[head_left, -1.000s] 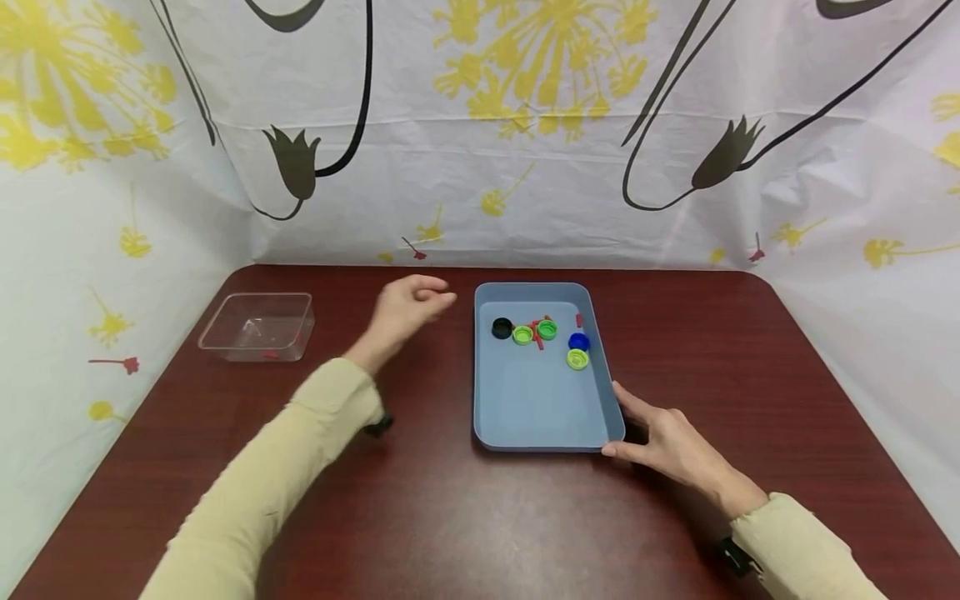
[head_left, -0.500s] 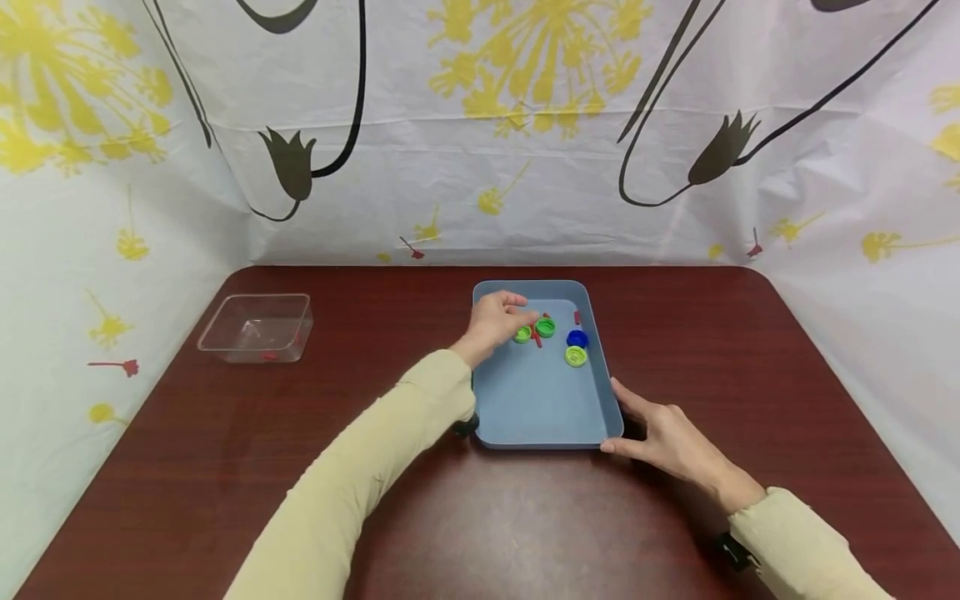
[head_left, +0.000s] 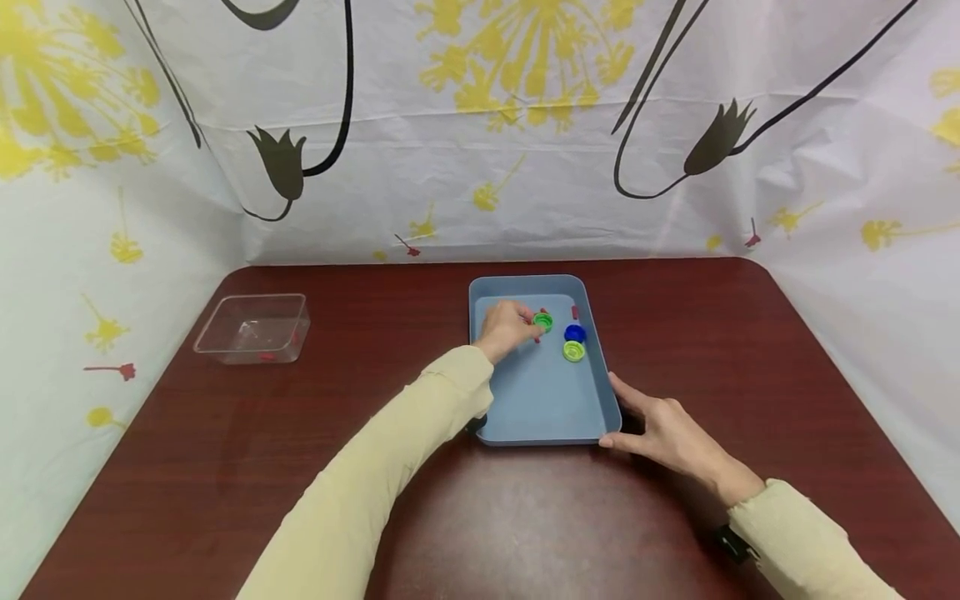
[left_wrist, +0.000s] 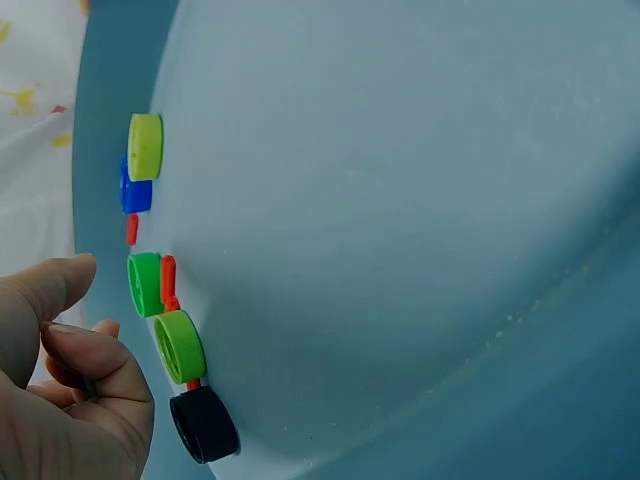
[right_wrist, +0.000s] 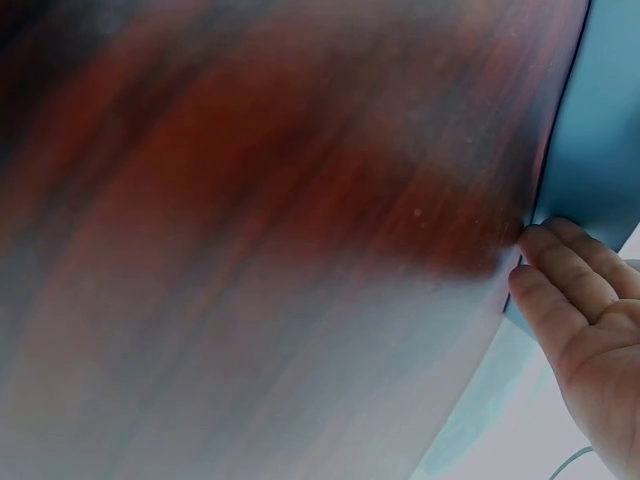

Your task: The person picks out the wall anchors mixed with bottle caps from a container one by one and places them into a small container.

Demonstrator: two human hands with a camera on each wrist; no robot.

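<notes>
Seemingly partway: red piece (head_left: 267,356) in clear box (head_left: 232,352); red sticks (left_wrist: 168,279), caps (left_wrist: 180,347) left in blue tray (head_left: 551,412). Left hand (head_left: 504,331) loosely curled over tray, nothing visibly gripped; right hand (head_left: 670,429), fingers near-straight, touches tray corner.

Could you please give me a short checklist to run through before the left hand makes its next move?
1. Support: ok; the right hand touches the near right corner of the blue tray.
2. Free grasp: ok; in the left wrist view nothing shows between the thumb and fingers of the left hand.
3. Single target: cannot tell; that hand is near the green cap, but a red piece lies right beside it.
4. Sight of the black cap in both views: not ok; it is hidden in the head view.
5. Open top on the clear box: ok; no cover shows.
</notes>
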